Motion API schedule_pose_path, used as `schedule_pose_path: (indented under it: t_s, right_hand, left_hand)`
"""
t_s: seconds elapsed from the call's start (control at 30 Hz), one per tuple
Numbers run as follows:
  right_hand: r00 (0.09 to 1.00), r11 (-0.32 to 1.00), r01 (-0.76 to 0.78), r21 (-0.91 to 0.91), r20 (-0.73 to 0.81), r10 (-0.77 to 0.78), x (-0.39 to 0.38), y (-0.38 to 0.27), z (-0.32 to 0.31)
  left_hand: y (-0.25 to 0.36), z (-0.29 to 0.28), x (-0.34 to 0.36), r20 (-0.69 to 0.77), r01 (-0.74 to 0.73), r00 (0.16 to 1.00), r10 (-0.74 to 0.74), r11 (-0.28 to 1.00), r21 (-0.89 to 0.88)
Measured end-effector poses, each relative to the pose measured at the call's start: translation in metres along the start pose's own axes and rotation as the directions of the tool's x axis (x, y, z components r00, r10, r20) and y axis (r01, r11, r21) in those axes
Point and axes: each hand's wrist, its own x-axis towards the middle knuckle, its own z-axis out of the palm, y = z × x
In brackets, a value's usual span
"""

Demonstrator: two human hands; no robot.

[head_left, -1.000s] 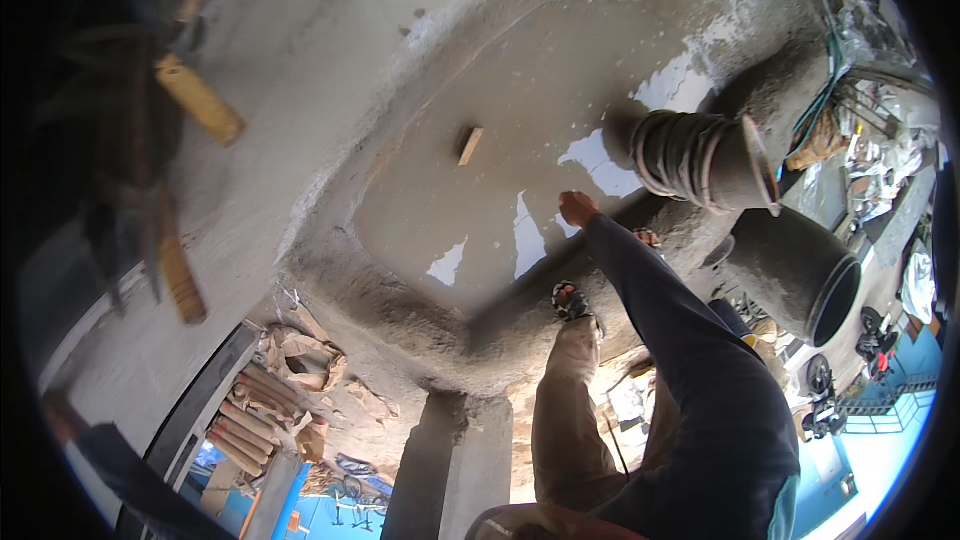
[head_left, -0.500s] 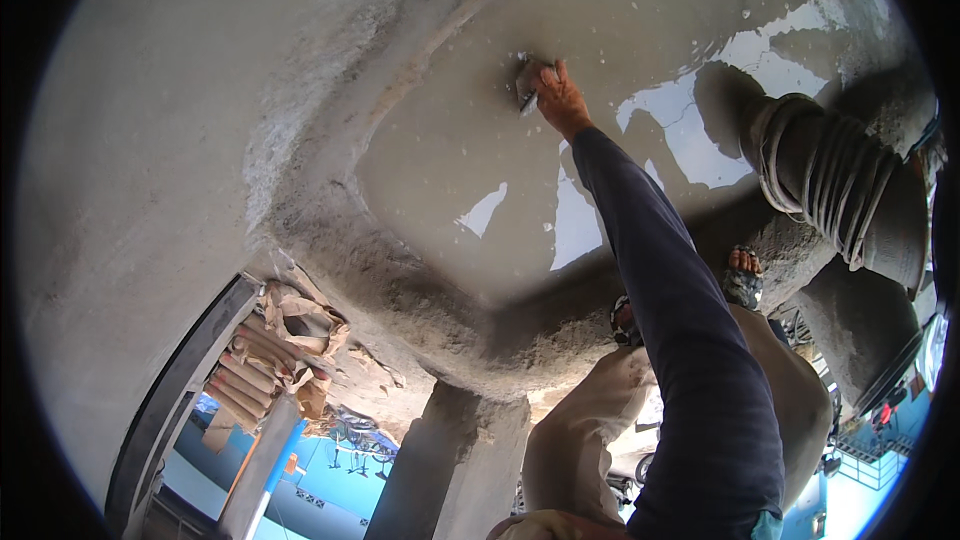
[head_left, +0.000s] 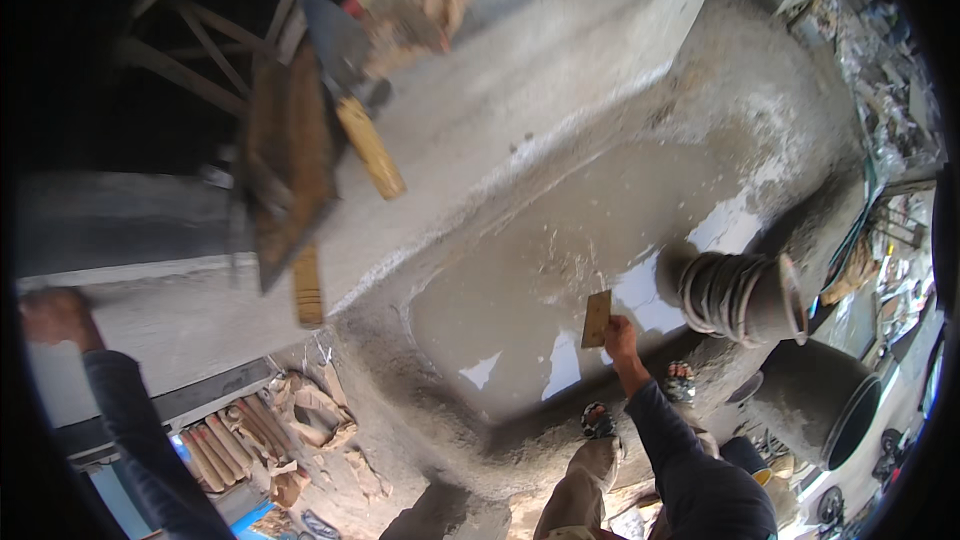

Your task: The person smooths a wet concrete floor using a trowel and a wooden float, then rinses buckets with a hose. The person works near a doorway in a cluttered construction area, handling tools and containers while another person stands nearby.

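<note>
Presently: right hand (head_left: 620, 335) is gripping a small flat wooden float (head_left: 597, 318), holding its face against the wet cement basin (head_left: 520, 270), apparently for smoothing. Left hand (head_left: 55, 315) is resting far off on the grey ledge (head_left: 150, 330), likely bracing; grip cannot be told. Trowel (head_left: 345, 70) and stacked pots (head_left: 740, 295) are lying nearby.

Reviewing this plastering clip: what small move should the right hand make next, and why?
Probably draw the small wooden float in the right hand flat across the wet grey basin floor: shiny wet patches sit beside it, and the surface looks unevenly smoothed.
</note>
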Motion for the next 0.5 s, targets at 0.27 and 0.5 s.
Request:
schedule_pose_path:
  t_s: [0.27,0.5]
  right_hand:
    - [0.298,0.37,0.871,-0.324,-0.249,-0.921,-0.138,-0.491,-0.164]
    - [0.055,0.083,0.815,-0.573,-0.066,-0.996,-0.132,-0.722,-0.068]
  left_hand:
    - [0.128,-0.007,0.027,0.135,0.508,0.856,-0.498,0.86,-0.049]
    - [0.117,-0.016,0.043,0.15,0.522,0.843,-0.517,0.853,0.005]
